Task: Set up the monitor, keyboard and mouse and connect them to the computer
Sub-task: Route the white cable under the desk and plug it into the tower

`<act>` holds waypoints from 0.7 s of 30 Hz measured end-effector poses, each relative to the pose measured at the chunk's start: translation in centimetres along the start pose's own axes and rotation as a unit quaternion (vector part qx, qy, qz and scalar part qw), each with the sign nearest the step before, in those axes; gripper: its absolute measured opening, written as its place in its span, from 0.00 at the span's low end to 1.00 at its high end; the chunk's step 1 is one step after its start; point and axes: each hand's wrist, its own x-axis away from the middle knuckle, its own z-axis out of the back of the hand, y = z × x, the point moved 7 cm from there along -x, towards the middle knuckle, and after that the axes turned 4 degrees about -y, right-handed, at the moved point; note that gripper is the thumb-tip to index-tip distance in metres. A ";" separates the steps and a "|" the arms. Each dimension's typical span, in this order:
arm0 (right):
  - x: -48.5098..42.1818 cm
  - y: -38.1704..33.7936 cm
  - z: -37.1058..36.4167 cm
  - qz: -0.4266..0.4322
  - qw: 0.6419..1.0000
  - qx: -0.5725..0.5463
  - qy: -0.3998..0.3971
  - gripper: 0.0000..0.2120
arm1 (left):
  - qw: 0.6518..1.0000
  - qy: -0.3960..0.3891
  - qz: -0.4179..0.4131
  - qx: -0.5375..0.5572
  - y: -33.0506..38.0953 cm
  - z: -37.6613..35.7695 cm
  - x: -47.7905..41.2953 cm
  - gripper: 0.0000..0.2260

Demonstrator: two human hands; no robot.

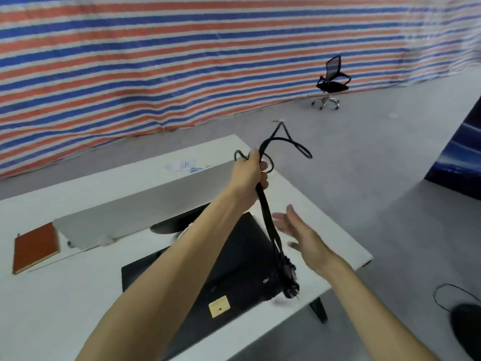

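Behind everything hangs the striped tarpaulin [182, 61]. In front of it the white table [65, 295] carries a long grey panel [145, 204] towards its far side and, nearer, a black slab [242, 269] lying flat, which I take for the monitor. A brown notebook [35, 247] sits at the table's left end, and an office chair [331, 82] stands well apart on the far floor. The left hand [251, 175] is raised, fingers curled tight round a black cable bundle [268, 220] whose plugs [287, 277] dangle over the slab's right edge. The right hand [302, 233] hovers beside the strand, fingers spread, holding nothing. My worry is those hanging plugs: a careless shake could knock them against the slab, or snag the loops (the top is a tangle). Blur hides the plug type, and I see no keyboard. A dark corded shape [466, 324] on the near-right floor is cut off.
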 end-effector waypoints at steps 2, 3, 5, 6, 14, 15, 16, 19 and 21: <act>0.1 2.0 1.0 -0.019 0.997 0.059 -0.055 0.26 | 0.999 -0.008 0.029 0.032 -0.9 -3.2 -3.3 0.09; -0.3 2.2 2.1 -0.012 0.995 0.085 -0.046 0.23 | 0.999 -0.010 0.044 0.030 -1.6 -4.3 -4.8 0.09; -2.1 2.3 5.9 0.021 0.987 0.156 0.014 0.21 | 0.997 -0.006 0.067 0.033 -3.8 -6.2 -8.2 0.09; -2.9 2.4 7.3 0.027 0.981 0.189 0.035 0.20 | 0.997 0.000 0.073 0.038 -4.7 -6.6 -9.5 0.09; -10.5 6.5 18.5 -0.023 0.934 0.336 0.119 0.16 | 0.989 0.010 0.147 -0.020 -13.1 -7.7 -20.2 0.08; -11.4 6.9 19.1 -0.022 0.926 0.359 0.116 0.16 | 0.988 0.020 0.150 -0.033 -13.9 -7.4 -21.1 0.07; -12.2 7.0 19.6 -0.021 0.921 0.374 0.111 0.16 | 0.987 0.030 0.150 -0.050 -14.3 -7.0 -22.0 0.07; -14.6 7.9 20.9 -0.021 0.922 0.375 0.096 0.16 | 0.976 0.027 0.173 -0.133 -16.3 -6.1 -24.3 0.05; -16.7 8.7 21.7 -0.026 0.914 0.395 0.085 0.16 | 0.955 0.019 0.210 -0.210 -17.9 -5.3 -25.7 0.03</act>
